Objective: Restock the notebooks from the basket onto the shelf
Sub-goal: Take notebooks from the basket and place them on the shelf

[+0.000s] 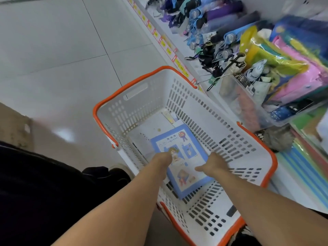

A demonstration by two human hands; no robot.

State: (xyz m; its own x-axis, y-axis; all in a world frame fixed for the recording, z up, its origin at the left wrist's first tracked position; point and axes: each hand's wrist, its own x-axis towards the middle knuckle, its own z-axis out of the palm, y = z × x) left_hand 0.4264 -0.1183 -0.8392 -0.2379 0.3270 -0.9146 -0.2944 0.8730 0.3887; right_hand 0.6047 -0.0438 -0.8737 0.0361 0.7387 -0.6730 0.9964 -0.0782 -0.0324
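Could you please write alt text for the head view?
Both hands, left and right, reach into a white basket onto a blue notebook lying inside. A shelf of umbrellas runs along the right.

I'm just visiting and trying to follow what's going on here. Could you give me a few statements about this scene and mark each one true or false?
1. Both hands reach into the basket. True: the left hand and right hand rest on the blue notebook.
2. The basket's rim is green. False: it is orange.
3. The blue notebook stands on the shelf. False: it lies in the basket.
4. Folded umbrellas lie on the shelf. True.
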